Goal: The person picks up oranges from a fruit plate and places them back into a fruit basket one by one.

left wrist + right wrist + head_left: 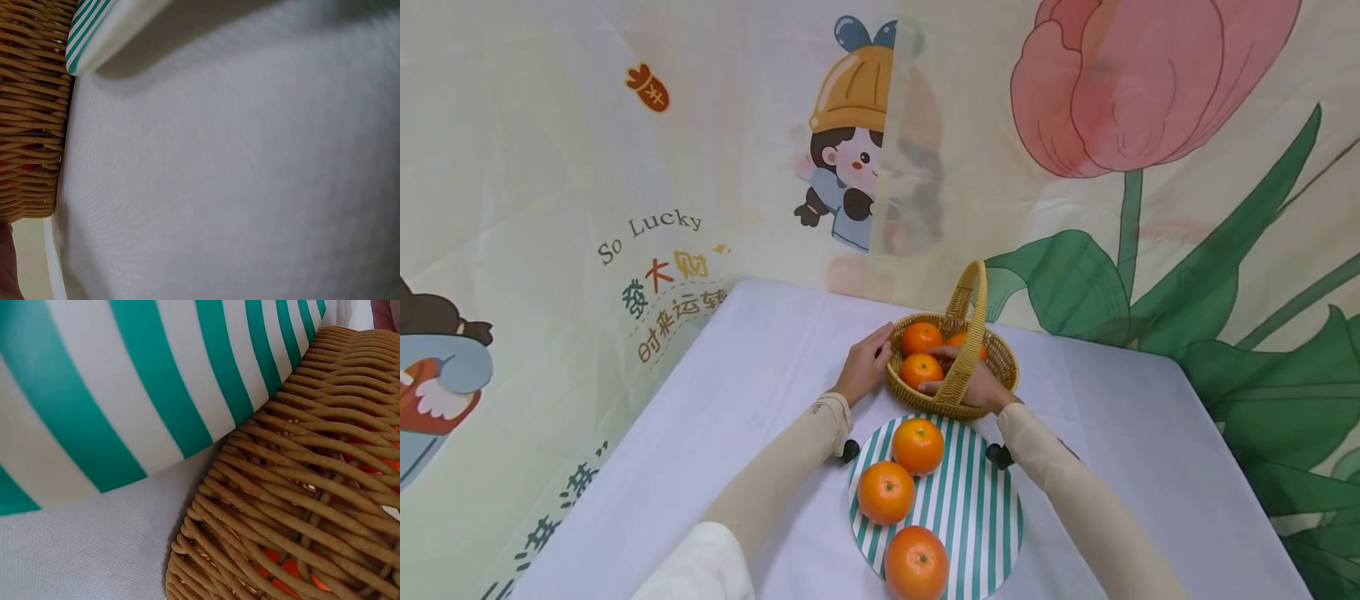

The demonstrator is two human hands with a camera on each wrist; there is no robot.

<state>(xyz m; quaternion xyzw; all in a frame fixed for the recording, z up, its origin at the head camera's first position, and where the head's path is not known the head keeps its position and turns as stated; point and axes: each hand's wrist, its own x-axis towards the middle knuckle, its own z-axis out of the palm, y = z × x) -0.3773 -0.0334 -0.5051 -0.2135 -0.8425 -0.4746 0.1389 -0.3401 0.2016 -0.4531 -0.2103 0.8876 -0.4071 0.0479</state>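
A wicker basket (953, 408) with a tall handle holds several oranges. My right hand (973, 383) reaches in beneath the handle, its finger and thumb on either side of the front orange (920, 370). Behind it lie another orange (921, 339) and one partly covered by the hand and handle (961, 342). My left hand (865, 365) touches the basket's left side with fingers extended. Nearer me, three oranges rest on a round green-and-white striped plate (981, 517): one far (917, 447), one left (886, 492), one near (916, 563). Both wrist views show mostly basket weave, plate edge and cloth.
A white cloth (1120, 467) covers the table. The plate's edge comes right up to the basket's front. Printed curtains (760, 150) hang behind and beside the table. Small black objects (999, 456) show at both wrists.
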